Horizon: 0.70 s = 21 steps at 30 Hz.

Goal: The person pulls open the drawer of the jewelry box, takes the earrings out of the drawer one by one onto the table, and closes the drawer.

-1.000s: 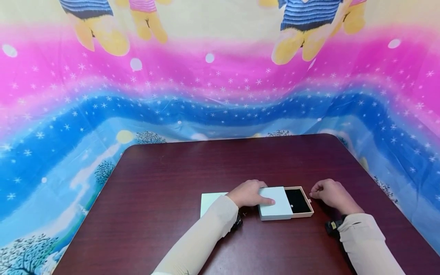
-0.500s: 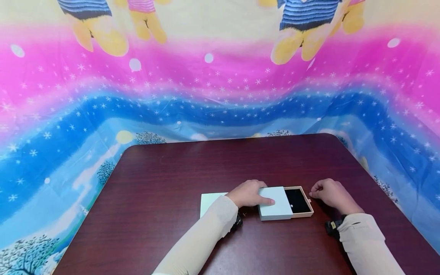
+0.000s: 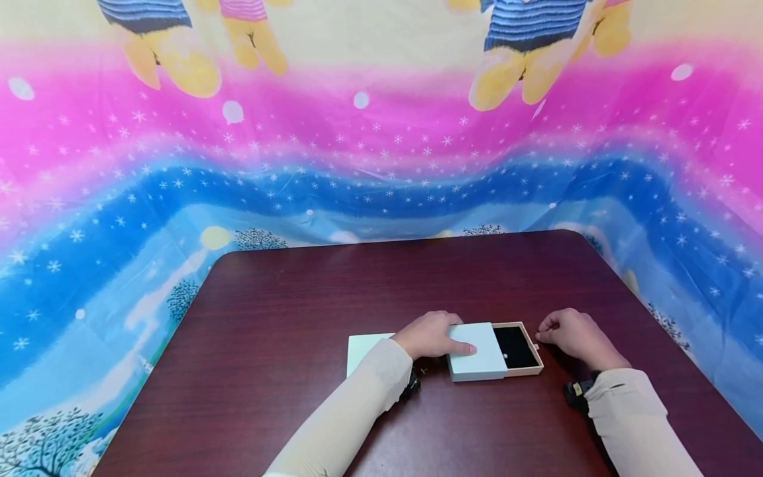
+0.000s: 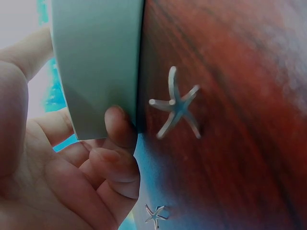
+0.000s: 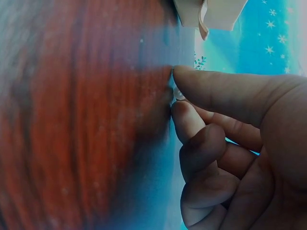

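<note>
My left hand (image 3: 430,335) grips the pale sleeve of a drawer-style jewellery box (image 3: 477,361), thumb on top. The box's drawer is slid partly out to the right, and a small pearl (image 3: 506,356) sits on its black pad (image 3: 516,347). Just right of the drawer, my right hand (image 3: 573,336) is low at the table. In the right wrist view it pinches another small pearl (image 5: 179,93) between thumb and index fingertips. Two silver starfish-shaped pieces lie near the left hand: one starfish (image 4: 177,108) close to the box, a second starfish (image 4: 156,214) farther off.
A second pale box (image 3: 362,351) lies partly hidden under the left forearm. The drawer's pull tab (image 5: 204,21) hangs near the right fingertips. The dark red table (image 3: 298,298) has a patterned cloth (image 3: 369,159) behind it.
</note>
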Tool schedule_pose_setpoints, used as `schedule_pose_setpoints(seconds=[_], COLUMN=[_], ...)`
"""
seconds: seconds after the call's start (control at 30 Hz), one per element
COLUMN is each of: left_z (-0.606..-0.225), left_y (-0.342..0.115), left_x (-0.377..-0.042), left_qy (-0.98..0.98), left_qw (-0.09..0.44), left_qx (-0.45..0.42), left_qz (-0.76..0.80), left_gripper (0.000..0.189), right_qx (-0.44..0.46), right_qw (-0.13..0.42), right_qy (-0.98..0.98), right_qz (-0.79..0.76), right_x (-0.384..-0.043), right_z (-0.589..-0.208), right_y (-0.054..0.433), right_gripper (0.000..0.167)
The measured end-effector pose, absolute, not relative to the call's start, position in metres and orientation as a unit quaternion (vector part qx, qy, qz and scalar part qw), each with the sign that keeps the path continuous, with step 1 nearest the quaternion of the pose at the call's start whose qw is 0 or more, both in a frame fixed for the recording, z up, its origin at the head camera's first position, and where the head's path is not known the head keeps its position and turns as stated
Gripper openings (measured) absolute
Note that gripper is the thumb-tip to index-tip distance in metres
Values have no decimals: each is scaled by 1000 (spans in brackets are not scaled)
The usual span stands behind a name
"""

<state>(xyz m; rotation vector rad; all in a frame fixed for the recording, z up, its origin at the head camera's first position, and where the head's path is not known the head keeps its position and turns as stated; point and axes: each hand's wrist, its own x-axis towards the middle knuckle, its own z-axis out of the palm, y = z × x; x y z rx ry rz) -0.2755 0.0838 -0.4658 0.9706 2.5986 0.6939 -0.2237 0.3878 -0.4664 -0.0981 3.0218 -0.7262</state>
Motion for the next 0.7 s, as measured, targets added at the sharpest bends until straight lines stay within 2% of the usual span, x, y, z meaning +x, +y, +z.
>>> schedule_pose_setpoints(seconds=[0.7], left_z=[-465], left_y=[84], left_x=[-275], left_qy=[901], left_qw=[143], left_qx=[333], left_qz=[240], left_gripper=[62], right_qx=[-24], right_qw=[35], right_qy=[968], right_qz=[-249], right_x=[-225], right_z=[-468], right_y=[390], right_gripper=[10])
